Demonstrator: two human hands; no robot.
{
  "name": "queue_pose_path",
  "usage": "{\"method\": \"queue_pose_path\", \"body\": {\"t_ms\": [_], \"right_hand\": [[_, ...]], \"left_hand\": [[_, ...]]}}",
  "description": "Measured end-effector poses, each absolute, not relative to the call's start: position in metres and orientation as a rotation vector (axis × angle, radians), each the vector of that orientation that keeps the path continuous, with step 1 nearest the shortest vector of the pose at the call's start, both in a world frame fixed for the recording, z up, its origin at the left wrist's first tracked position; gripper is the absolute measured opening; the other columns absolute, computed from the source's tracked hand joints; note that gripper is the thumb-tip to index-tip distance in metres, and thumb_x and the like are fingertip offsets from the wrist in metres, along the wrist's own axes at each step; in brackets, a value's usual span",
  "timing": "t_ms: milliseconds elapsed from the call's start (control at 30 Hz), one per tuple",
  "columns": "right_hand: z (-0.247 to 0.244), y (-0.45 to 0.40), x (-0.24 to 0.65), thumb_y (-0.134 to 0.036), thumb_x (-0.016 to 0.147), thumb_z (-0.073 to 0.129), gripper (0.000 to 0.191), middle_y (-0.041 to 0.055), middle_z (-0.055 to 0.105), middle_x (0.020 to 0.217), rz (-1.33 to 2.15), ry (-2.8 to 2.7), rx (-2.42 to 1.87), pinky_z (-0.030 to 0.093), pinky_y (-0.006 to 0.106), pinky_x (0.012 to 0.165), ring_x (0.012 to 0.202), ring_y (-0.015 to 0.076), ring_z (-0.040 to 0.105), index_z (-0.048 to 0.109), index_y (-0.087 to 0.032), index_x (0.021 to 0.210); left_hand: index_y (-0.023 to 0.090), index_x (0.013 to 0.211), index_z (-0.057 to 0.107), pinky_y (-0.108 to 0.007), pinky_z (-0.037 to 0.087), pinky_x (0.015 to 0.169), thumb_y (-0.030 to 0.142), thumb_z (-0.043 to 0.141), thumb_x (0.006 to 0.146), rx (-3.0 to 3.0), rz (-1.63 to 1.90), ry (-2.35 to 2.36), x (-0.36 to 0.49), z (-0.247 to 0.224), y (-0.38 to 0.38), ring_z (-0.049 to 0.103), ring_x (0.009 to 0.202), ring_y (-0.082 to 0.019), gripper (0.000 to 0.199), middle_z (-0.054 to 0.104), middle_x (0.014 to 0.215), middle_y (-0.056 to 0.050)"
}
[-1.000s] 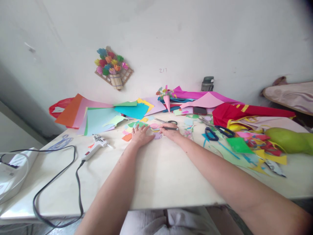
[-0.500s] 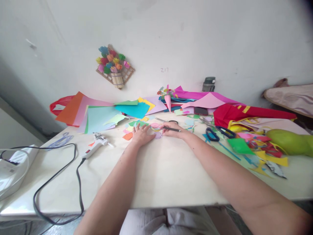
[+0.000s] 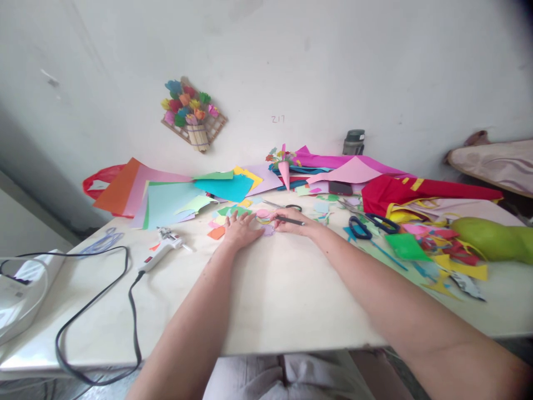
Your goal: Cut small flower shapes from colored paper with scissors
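Observation:
In my right hand (image 3: 288, 220) is a slim dark pen (image 3: 292, 220), pinched near its left end and pointing left. Its tip is too small to make out. Just left of it lies a small purple paper piece (image 3: 268, 230) with a scalloped edge, and a pink round paper piece (image 3: 262, 213) sits above that. My left hand (image 3: 240, 229) rests palm down with fingers spread, beside small paper cut-outs. An orange paper piece (image 3: 216, 233) and a green one (image 3: 227, 211) lie around its fingers.
A glue gun (image 3: 164, 249) with a black cord lies to the left. Blue-handled scissors (image 3: 370, 225) and paper scraps are at right, with a green pouch-like item (image 3: 487, 239). Coloured sheets (image 3: 170, 200) and a pink paper cone with flowers (image 3: 284, 173) stand at the back.
The whole view has shifted very slightly. Both hands stay at the same spot, the right still holding the pen by the purple paper.

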State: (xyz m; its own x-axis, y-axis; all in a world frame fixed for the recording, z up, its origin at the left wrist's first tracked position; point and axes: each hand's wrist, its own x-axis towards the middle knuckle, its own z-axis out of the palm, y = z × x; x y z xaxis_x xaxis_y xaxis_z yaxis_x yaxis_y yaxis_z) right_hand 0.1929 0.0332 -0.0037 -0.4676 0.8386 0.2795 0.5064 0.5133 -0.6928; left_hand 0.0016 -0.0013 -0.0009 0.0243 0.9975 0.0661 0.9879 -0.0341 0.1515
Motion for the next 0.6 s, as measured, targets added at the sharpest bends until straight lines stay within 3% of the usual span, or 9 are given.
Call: {"method": "queue_pose_path", "body": {"t_ms": [267, 600], "right_hand": [[-0.009, 0.039, 0.195, -0.008, 0.066, 0.061, 0.032, -0.0002, 0.070, 0.074, 0.775, -2.052, -1.038, 0.050, 0.023, 0.064, 0.067, 0.0137, 0.064, 0.073, -0.015, 0.095], [-0.009, 0.030, 0.180, -0.008, 0.064, 0.067, 0.033, 0.0016, 0.075, 0.082, 0.554, -2.194, -0.978, 0.049, 0.025, 0.076, 0.078, 0.0157, 0.069, 0.073, -0.015, 0.095]], "left_hand": [[0.035, 0.145, 0.041, -0.053, 0.007, 0.118, 0.063, 0.047, 0.079, 2.196, 0.235, 2.138, 0.002, 0.000, -0.002, 0.013, 0.148, -0.031, 0.072, 0.037, 0.154, 0.001], [0.037, 0.144, 0.042, -0.053, 0.008, 0.118, 0.063, 0.048, 0.079, 2.190, 0.226, 2.172, -0.001, -0.002, 0.000, 0.011, 0.148, -0.031, 0.070, 0.039, 0.153, 0.002]]}}
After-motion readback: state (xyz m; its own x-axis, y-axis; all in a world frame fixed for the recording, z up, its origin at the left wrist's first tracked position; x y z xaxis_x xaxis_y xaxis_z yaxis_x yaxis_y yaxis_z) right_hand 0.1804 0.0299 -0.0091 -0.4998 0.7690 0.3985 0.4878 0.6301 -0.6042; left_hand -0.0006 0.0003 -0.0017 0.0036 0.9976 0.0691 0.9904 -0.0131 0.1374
